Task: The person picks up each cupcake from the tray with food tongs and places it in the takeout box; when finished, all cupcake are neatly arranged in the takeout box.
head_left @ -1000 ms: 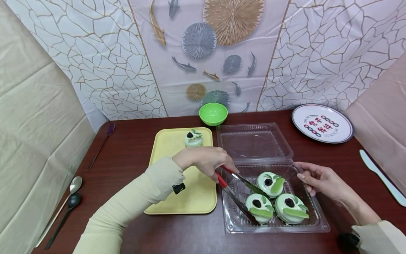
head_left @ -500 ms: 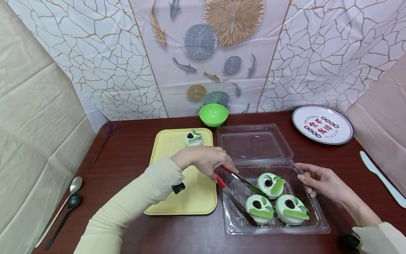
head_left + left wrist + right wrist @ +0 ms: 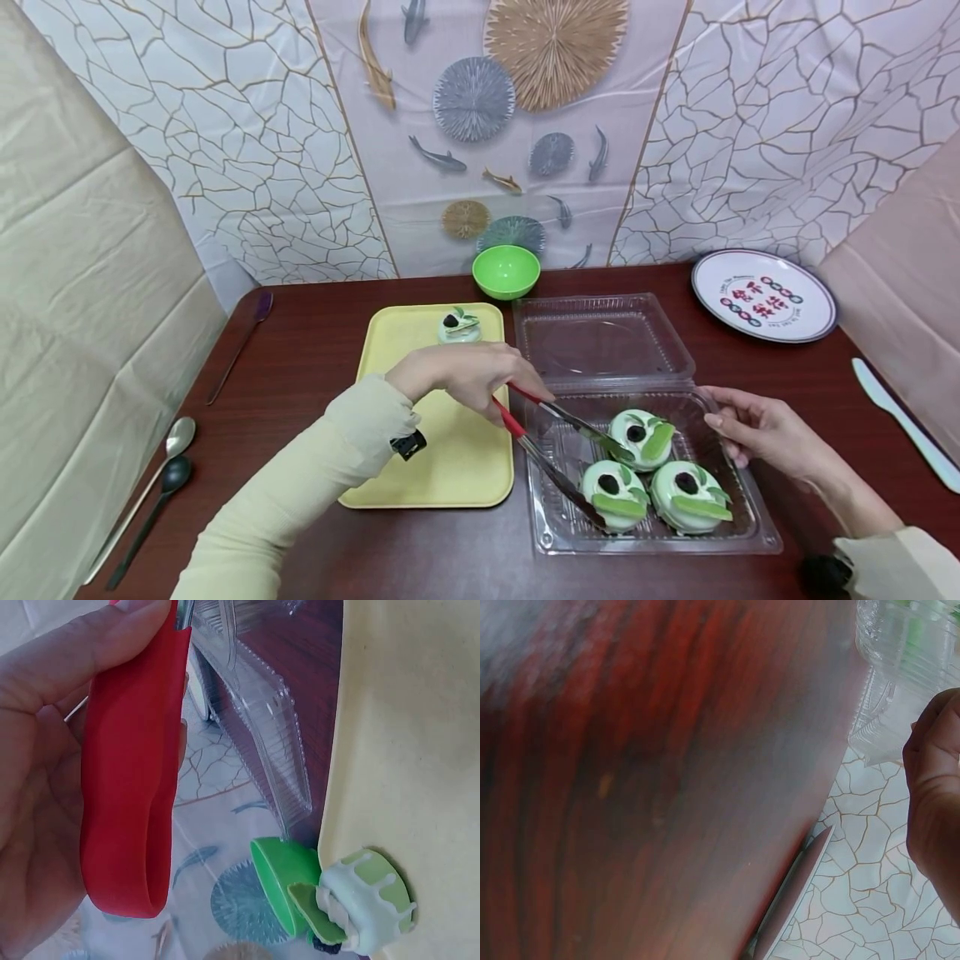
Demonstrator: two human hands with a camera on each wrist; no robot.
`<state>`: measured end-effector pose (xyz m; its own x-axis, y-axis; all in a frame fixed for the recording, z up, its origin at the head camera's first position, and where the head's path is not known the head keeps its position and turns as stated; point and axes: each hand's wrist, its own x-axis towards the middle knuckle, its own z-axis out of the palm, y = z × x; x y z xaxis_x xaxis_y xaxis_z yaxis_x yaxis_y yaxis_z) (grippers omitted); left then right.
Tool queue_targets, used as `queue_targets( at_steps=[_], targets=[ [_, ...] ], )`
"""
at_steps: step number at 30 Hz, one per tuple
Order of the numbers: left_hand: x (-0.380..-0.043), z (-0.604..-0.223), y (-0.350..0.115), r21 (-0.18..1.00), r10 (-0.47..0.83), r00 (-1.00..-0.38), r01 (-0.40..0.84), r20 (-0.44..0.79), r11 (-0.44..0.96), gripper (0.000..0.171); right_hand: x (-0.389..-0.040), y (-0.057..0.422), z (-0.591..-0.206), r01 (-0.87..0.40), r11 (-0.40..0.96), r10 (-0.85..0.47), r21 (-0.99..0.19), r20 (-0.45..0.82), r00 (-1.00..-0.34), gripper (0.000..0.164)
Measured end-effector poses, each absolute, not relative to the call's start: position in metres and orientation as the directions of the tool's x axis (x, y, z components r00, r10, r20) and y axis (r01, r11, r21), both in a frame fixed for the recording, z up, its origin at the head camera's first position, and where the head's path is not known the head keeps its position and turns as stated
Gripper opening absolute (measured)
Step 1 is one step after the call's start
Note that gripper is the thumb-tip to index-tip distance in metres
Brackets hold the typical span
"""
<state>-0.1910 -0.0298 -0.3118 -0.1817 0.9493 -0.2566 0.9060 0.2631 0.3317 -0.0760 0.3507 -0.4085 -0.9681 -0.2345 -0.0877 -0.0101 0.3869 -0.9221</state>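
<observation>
My left hand [image 3: 480,372] grips red-handled tongs [image 3: 516,425] whose dark tips spread on either side of the front-left cake in a clear plastic container [image 3: 551,542]. In the left wrist view the red handle [image 3: 131,787] lies against the palm. Three pale green cakes sit in the container: front-left cake [image 3: 617,506], back cake [image 3: 628,431] and front-right cake [image 3: 678,518], each with a dark topping and a green slice. Pinched between the thumb and fingers of my right hand [image 3: 765,425] is the container's right rim. Another cake [image 3: 459,329] stands on a yellow tray [image 3: 450,467].
The container's lid [image 3: 600,337] lies folded back. Behind it are a green bowl [image 3: 506,271] and a white plate [image 3: 757,325]. A white knife [image 3: 896,417] lies at right. Along the left edge lie a silver spoon [image 3: 178,437], a black spoon [image 3: 174,475] and a purple-tipped utensil [image 3: 261,308].
My left hand has shifted slightly left with the tongs, and their arms stand a little wider apart. The right hand stays on the container rim.
</observation>
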Motion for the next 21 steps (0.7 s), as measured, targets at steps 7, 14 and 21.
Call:
queue_targets(
  at_steps=[7, 14, 21],
  targets=[
    [-0.194, -0.310, -0.047, 0.350, 0.969, -0.202, 0.905, -0.142, 0.240, 0.056, -0.076, 0.351, -0.410, -0.017, 0.402, -0.225, -0.915, -0.081, -0.971, 0.040],
    [-0.200, -0.315, -0.081, 0.419, 0.951, -0.306, 0.870, 0.044, 0.261, 0.059, -0.076, 0.350, -0.408, 0.003, 0.412, -0.211, -0.911, -0.098, -0.973, 0.038],
    [-0.206, -0.326, -0.132, 0.539, 0.798, -0.583, 0.727, 0.155, 0.426, 0.063, -0.076, 0.350, -0.407, 0.019, 0.432, -0.202, -0.902, -0.118, -0.972, 0.039]
  ],
)
